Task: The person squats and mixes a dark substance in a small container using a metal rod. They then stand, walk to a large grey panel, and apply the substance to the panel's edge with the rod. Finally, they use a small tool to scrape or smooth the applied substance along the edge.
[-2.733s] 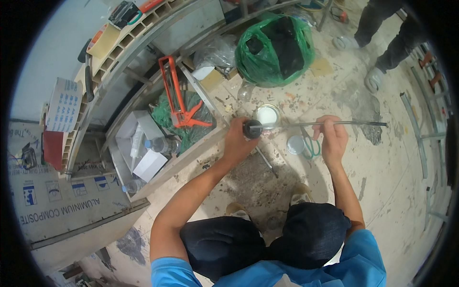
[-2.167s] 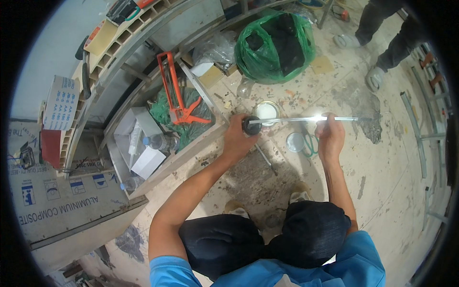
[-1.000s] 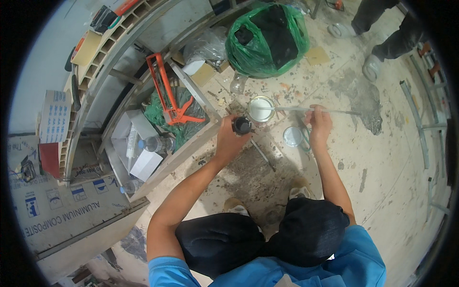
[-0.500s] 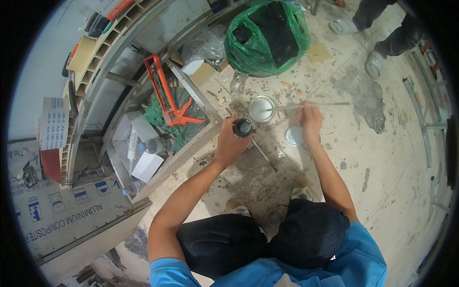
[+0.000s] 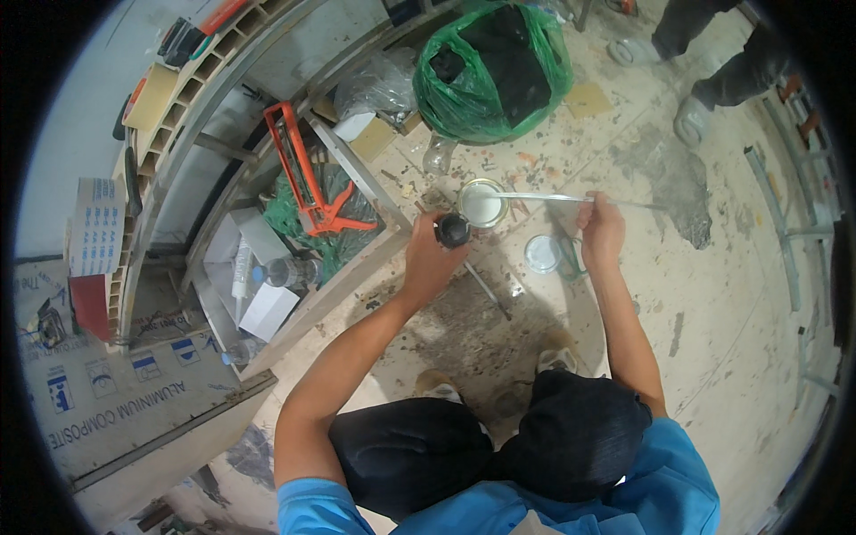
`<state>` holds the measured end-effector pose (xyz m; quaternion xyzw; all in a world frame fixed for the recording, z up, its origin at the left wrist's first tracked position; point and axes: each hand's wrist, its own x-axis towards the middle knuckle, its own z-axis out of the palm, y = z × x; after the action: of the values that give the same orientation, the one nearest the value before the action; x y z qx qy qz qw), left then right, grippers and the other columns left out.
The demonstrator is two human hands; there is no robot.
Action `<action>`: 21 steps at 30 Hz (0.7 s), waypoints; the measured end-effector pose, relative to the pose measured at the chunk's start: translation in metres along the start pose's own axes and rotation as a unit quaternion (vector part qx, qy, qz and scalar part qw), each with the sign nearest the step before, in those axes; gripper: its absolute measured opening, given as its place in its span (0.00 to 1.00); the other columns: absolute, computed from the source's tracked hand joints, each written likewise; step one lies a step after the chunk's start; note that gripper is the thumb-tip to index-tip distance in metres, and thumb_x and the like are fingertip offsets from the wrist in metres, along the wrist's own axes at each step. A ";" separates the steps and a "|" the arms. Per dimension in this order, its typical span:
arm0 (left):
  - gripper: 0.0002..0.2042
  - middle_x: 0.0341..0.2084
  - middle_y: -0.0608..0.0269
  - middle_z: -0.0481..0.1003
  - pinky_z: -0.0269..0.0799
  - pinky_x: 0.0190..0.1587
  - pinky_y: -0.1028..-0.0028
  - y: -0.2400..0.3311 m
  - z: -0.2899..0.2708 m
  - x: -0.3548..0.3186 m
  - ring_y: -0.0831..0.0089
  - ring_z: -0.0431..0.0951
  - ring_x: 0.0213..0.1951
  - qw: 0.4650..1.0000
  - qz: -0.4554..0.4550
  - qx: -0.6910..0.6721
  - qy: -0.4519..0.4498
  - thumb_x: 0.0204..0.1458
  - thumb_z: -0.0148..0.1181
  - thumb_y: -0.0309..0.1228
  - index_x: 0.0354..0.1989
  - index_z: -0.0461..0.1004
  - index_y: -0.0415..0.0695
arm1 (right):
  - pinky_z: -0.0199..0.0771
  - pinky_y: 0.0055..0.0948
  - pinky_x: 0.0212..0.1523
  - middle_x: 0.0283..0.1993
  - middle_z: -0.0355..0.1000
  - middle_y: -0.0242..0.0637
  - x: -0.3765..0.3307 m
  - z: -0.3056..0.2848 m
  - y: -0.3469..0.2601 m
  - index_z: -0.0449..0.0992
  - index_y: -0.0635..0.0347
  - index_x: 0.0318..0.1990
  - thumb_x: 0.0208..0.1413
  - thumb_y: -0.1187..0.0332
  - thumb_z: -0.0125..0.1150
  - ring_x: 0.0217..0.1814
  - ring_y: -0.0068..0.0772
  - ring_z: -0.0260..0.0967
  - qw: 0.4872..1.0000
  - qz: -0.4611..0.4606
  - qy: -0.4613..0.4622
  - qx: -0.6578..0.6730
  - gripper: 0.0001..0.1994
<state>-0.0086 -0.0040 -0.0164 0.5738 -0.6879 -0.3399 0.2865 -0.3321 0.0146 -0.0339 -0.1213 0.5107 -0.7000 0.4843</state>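
Two grips are showing mid-frame: left hand [image 5: 430,257] curling fingers round a black cylinder [image 5: 453,232], right hand [image 5: 604,232] pinching a seemingly light, stiff rod [image 5: 542,196], best held near mid-length.

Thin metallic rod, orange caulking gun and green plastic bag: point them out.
Thin metallic rod [image 5: 546,196], head view: bare shaft.
Orange caulking gun [image 5: 330,217], head view: trigger end.
Green plastic bag [image 5: 461,111], head view: wall.

On the floor [image 5: 713,308], the lid [image 5: 541,254] lies at four o'clock from the tin [image 5: 484,207], the bag [image 5: 508,67] at twelve. The rod [image 5: 544,197] extends toward three; the box [image 5: 348,278] at nine holds a caulking gun [image 5: 308,178] and bottle [image 5: 290,272].
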 end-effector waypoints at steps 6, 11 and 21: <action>0.38 0.54 0.48 0.76 0.76 0.58 0.59 0.014 0.007 0.018 0.54 0.80 0.55 1.000 -0.023 -0.006 0.014 0.47 0.83 0.35 0.65 0.68 0.38 | 0.66 0.25 0.29 0.33 0.78 0.36 -0.014 0.023 -0.059 0.78 0.68 0.51 0.80 0.62 0.54 0.28 0.21 0.66 0.998 -0.050 -0.043 -0.002 0.15; 0.37 0.54 0.50 0.75 0.76 0.58 0.59 0.024 0.009 0.027 0.54 0.79 0.55 0.999 -0.005 -0.033 0.010 0.47 0.82 0.35 0.64 0.69 0.40 | 0.67 0.23 0.28 0.34 0.79 0.36 -0.032 0.051 -0.086 0.79 0.67 0.50 0.80 0.62 0.55 0.27 0.20 0.67 0.978 -0.137 -0.113 -0.107 0.15; 0.35 0.51 0.54 0.75 0.76 0.57 0.61 0.026 -0.002 0.012 0.61 0.79 0.52 0.998 0.012 -0.055 0.010 0.46 0.83 0.32 0.62 0.71 0.41 | 0.74 0.25 0.34 0.39 0.81 0.37 -0.089 0.103 -0.113 0.82 0.70 0.49 0.77 0.69 0.58 0.32 0.22 0.74 0.810 -0.300 -0.349 -0.363 0.11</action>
<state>-0.0242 -0.0129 0.0058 0.5520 -0.6721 -0.3679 0.3289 -0.2818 0.0257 0.1350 -0.6719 0.4620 -0.4847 0.3165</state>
